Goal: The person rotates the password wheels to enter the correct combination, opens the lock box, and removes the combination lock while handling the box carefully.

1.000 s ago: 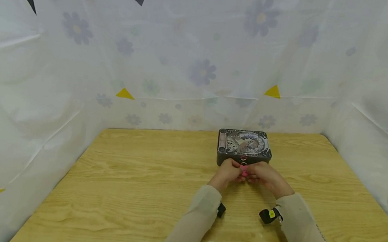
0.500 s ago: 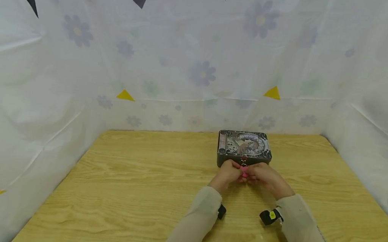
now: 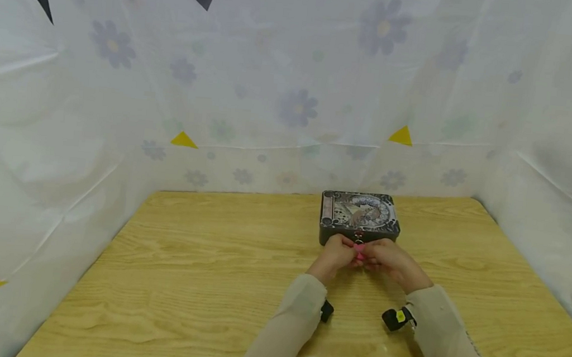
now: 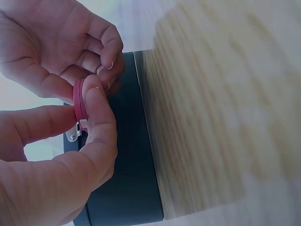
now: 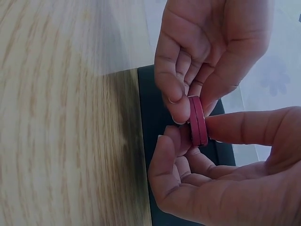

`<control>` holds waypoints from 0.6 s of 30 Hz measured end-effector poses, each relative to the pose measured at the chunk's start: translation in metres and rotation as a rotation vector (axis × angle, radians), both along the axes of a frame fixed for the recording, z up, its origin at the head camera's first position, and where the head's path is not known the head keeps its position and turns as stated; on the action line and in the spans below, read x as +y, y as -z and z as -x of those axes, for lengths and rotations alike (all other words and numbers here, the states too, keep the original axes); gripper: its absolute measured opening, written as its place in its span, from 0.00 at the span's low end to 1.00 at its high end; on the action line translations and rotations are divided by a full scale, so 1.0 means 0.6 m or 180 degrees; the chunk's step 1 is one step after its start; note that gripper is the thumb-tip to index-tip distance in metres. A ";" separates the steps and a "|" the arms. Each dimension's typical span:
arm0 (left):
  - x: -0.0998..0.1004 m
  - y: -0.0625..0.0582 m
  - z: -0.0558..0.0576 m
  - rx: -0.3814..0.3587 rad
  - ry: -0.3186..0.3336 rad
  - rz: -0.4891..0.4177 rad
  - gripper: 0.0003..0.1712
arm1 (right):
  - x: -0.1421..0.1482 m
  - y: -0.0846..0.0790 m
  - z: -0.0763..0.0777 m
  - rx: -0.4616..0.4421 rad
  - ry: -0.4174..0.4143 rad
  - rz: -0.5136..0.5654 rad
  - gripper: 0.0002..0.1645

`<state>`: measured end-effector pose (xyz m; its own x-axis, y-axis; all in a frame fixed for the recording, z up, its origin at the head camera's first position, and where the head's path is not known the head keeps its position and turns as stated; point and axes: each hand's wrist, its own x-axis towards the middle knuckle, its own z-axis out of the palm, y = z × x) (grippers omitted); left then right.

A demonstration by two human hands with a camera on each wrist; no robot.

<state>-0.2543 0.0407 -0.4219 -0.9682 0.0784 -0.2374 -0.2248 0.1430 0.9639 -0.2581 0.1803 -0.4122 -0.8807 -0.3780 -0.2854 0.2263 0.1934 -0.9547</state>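
A dark tin box [image 3: 364, 211] with an ornate printed lid stands shut towards the back of the table. At the middle of its front hangs a small pink heart-shaped padlock [image 3: 359, 250], by the metal clasp [image 4: 73, 133]. My left hand [image 3: 336, 255] pinches the padlock from the left between thumb and fingers. From the other side my right hand [image 3: 391, 259] pinches it as well, its thumb on one face and curled fingers behind. Edge-on in the right wrist view, the padlock [image 5: 198, 121] shows a seam along its side. Fingers hide much of it.
The wood-grain table [image 3: 198, 272] reaches out on both sides of the box. White flowered sheeting [image 3: 271, 110] hangs behind and along both sides. Black wrist cameras [image 3: 395, 320] sit under the beige sleeves [image 3: 447, 331].
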 end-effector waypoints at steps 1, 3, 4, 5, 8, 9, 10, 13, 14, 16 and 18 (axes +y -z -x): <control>0.000 0.000 0.000 -0.0008 -0.0005 -0.0002 0.07 | 0.000 0.000 0.000 0.0009 -0.0006 -0.0006 0.24; 0.000 0.001 0.000 -0.0016 -0.0020 0.0000 0.07 | 0.000 0.001 0.000 0.0010 -0.0001 -0.0011 0.24; 0.000 0.001 0.000 -0.0019 -0.0026 -0.0001 0.07 | 0.000 0.001 0.000 0.0013 -0.0007 -0.0018 0.24; 0.000 0.001 0.000 -0.0015 -0.0033 0.0009 0.07 | 0.000 0.000 0.000 0.0020 -0.0018 -0.0027 0.24; 0.000 0.000 0.000 -0.0005 -0.0041 0.0049 0.07 | -0.002 0.000 0.001 0.0030 -0.0033 -0.0043 0.23; 0.000 0.000 0.000 -0.0002 -0.0042 0.0067 0.07 | -0.002 -0.001 0.000 0.0036 -0.0042 -0.0051 0.23; 0.000 -0.001 0.000 0.0007 -0.0033 0.0083 0.06 | -0.003 -0.001 0.000 0.0028 -0.0044 -0.0053 0.23; 0.000 -0.002 0.000 0.0031 -0.0012 0.0115 0.06 | -0.003 -0.002 -0.001 0.0008 -0.0062 -0.0068 0.24; 0.000 -0.002 0.000 0.0028 -0.0010 0.0109 0.05 | -0.003 -0.002 -0.002 -0.0003 -0.0063 -0.0067 0.24; 0.001 -0.002 0.000 0.0046 0.0015 0.0122 0.05 | -0.003 -0.002 -0.002 -0.0016 -0.0065 -0.0064 0.24; 0.001 -0.002 0.001 0.0043 0.0015 0.0112 0.05 | -0.003 -0.002 -0.003 -0.0012 -0.0059 -0.0055 0.24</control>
